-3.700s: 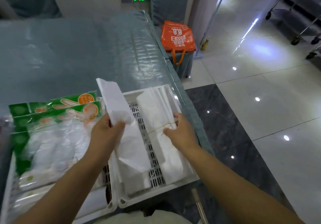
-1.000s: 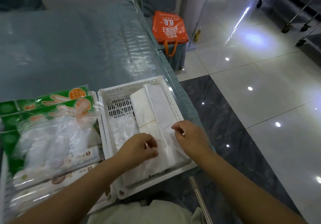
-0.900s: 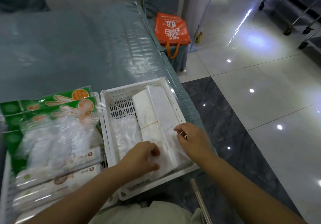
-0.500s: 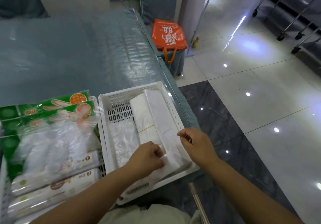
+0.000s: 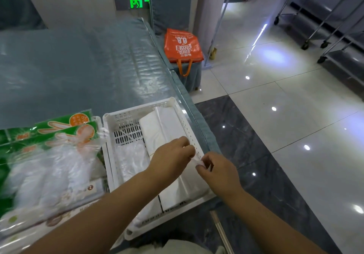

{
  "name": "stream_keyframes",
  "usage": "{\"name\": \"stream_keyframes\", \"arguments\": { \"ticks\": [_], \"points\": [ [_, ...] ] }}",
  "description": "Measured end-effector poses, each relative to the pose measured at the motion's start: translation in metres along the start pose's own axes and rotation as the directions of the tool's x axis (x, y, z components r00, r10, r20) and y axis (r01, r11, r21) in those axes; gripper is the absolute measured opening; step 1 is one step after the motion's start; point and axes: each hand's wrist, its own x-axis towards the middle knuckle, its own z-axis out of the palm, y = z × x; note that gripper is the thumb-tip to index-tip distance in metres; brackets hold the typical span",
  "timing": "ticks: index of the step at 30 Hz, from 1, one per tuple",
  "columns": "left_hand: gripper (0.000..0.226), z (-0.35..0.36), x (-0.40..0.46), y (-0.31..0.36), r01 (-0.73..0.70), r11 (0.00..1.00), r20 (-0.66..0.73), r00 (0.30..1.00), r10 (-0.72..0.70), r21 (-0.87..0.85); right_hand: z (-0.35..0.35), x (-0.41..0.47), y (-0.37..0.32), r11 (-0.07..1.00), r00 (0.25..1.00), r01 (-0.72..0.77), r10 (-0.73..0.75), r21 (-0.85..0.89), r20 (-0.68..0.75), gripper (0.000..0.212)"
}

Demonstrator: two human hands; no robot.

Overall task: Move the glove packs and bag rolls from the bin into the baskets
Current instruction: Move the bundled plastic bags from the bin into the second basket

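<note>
A white slotted basket (image 5: pixel 137 112) stands at the table's right edge and holds folded white bag bundles (image 5: pixel 163 125) and a clear plastic bundle (image 5: pixel 132 161). My left hand (image 5: pixel 173 155) and my right hand (image 5: pixel 218 172) meet over the basket's right rim, and both pinch a small white flap at the edge of the right-hand bundle. To the left, green-topped glove packs (image 5: pixel 59 155) lie in a second basket with wrapped bag rolls (image 5: pixel 49 216) in front of them. The bin is not in view.
The table (image 5: pixel 78 66) has a blue cover under clear plastic, and its right edge (image 5: pixel 189 104) runs close beside the basket. An orange bag (image 5: pixel 183 45) sits on a chair past the table. Metal trolleys (image 5: pixel 334 27) stand far right on the tiled floor.
My left hand moved right from the near end of the bundles to the basket's right rim and met my right hand. The white pack held up earlier now lies in the basket.
</note>
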Motion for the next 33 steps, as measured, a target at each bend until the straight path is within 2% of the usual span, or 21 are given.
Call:
{"name": "stream_keyframes", "arguments": {
  "ticks": [3,4,7,9,12,15,21,25,30,33],
  "points": [
    [0.026,0.007,-0.024,-0.011,0.247,0.961,-0.14,0.954,-0.264,-0.125,0.007,-0.006,-0.002,0.97,0.968,0.172,-0.199,-0.172,-0.153,0.014],
    [0.026,0.011,-0.033,-0.014,0.26,0.954,-0.151,0.947,-0.282,-0.149,0.008,-0.007,-0.002,0.945,0.942,0.234,-0.278,-0.226,-0.188,0.014],
    [0.028,0.023,-0.05,-0.013,0.122,0.991,-0.055,0.991,-0.126,-0.06,0.013,-0.008,-0.002,0.868,0.877,0.369,-0.443,-0.332,-0.185,0.016],
    [0.03,0.028,-0.052,-0.011,0.08,0.997,-0.021,0.997,-0.08,0.006,0.015,-0.009,-0.002,0.822,0.845,0.446,-0.517,-0.354,-0.135,0.015],
    [0.021,0.028,-0.049,-0.014,0.229,0.971,-0.096,0.967,-0.235,-0.074,0.017,-0.01,-0.002,0.791,0.829,0.516,-0.558,-0.33,-0.04,0.018],
    [0.021,0.017,-0.05,-0.025,0.386,0.907,-0.199,0.888,-0.415,-0.169,0.015,-0.007,-0.008,0.792,0.838,0.53,-0.545,-0.303,0.039,0.021],
    [0.019,-0.042,-0.066,-0.046,0.479,0.836,-0.273,0.795,-0.542,-0.268,0.012,0.023,-0.058,0.742,0.769,0.625,-0.639,-0.242,0.025,0.016],
    [0.014,-0.104,-0.096,-0.052,0.548,0.796,-0.295,0.74,-0.604,-0.256,0.022,0.039,-0.127,0.624,0.643,0.752,-0.765,-0.213,0.031,0.015],
    [0.01,-0.187,-0.162,-0.052,0.599,0.786,-0.464,0.659,-0.592,-0.153,0.043,0.034,-0.229,0.443,0.447,0.883,-0.894,-0.152,-0.011,0.021],
    [0.01,-0.229,-0.211,-0.056,0.67,0.742,-0.57,0.599,-0.563,-0.03,0.058,0.017,-0.292,0.333,0.327,0.936,-0.943,-0.117,-0.066,0.021]
  ]
}}
